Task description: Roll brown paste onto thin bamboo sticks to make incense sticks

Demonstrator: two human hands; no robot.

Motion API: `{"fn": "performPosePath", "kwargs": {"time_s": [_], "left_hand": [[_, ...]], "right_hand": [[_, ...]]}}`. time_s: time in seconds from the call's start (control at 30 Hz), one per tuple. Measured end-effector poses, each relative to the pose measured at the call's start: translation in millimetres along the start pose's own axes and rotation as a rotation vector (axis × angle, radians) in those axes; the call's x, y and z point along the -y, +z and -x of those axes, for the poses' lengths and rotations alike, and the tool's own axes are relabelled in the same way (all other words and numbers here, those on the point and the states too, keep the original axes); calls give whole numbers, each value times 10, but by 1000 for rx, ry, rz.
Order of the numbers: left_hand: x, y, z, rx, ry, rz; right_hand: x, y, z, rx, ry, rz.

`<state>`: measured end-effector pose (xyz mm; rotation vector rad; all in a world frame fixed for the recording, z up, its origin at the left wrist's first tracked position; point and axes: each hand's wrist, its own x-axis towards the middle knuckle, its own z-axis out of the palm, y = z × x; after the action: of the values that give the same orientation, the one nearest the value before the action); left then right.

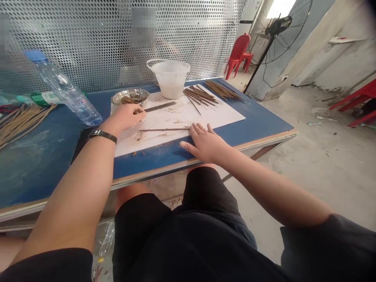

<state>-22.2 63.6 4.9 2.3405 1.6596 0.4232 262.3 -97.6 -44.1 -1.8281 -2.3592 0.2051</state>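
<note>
The single dark stick [164, 129] lay on the white sheet [126, 145], long axis running left to right, its right end at the nearer right hand [205, 143], spread flat, while the left hand [128, 116] curled past its left end against thin sticks [161, 106], its grip unclear.

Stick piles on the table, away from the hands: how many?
3: one pile on white paper, another pile at the table's far right corner, a third pile at far left; more may be hidden.
</note>
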Motion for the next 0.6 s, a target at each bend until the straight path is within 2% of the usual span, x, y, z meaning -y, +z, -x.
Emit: {"fn": "performPosePath", "kwargs": {"time_s": [0.17, 0.23, 0.43, 0.6], "left_hand": [[25, -6, -16, 18, -13, -4], [36, -1, -22, 13, -14, 4], [67, 40, -41, 7, -23, 21], [89, 67, -73, 13, 0, 1]], "right_hand": [[-58, -21, -279, 18, 63, 41], [-68, -19, -244, 24, 50, 39], [-48, 50, 128, 2, -12, 11], [-149, 27, -96, -11, 1, 22]]}}
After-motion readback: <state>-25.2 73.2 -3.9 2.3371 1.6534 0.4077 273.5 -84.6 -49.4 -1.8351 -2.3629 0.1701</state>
